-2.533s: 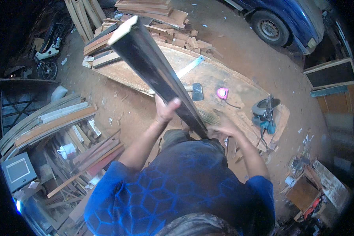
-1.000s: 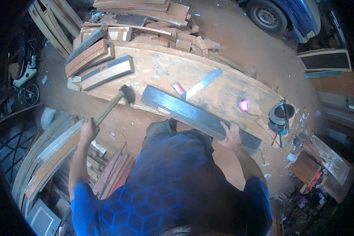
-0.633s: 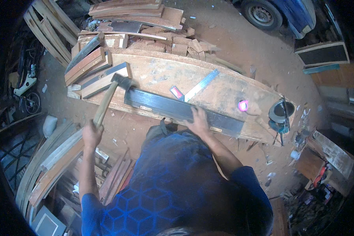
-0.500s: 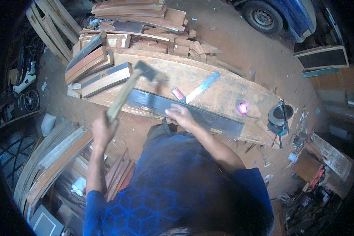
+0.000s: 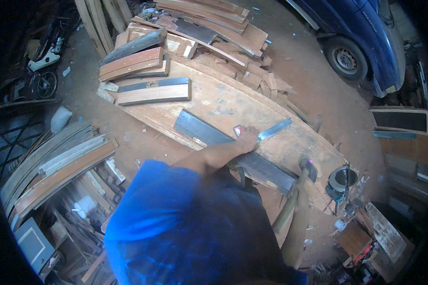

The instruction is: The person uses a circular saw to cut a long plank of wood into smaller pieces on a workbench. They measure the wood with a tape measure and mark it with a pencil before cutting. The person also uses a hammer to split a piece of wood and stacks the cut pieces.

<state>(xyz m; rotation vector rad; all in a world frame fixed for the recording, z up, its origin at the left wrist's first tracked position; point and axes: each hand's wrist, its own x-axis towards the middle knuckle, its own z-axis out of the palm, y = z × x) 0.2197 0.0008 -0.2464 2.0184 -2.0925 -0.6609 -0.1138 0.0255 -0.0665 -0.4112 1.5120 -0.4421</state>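
Observation:
My left arm reaches across my body, with my left hand [image 5: 246, 138] closed over the handle end of a metal try square [image 5: 276, 127], just above a long dark board [image 5: 199, 130] on the plywood bench [image 5: 223, 97]. At the right, my right hand [image 5: 298, 189] grips the wooden handle of a hammer [image 5: 309, 171], whose dark head hangs over the bench and partly hides a pink tape measure [image 5: 310, 161]. A circular power saw [image 5: 342, 179] sits at the bench's right end.
Stacked boards and offcuts [image 5: 209, 16] lie along the bench's back and left end. A lumber pile [image 5: 62, 166] and white bucket [image 5: 84, 205] are at my left, a motorbike [image 5: 45, 71] behind. A blue vehicle [image 5: 380, 52] stands back right; scrap panels [image 5: 383, 242] lie at lower right.
The hammer has passed from my left hand to my right and swung rightward. My left hand has moved across to the square. The view has turned.

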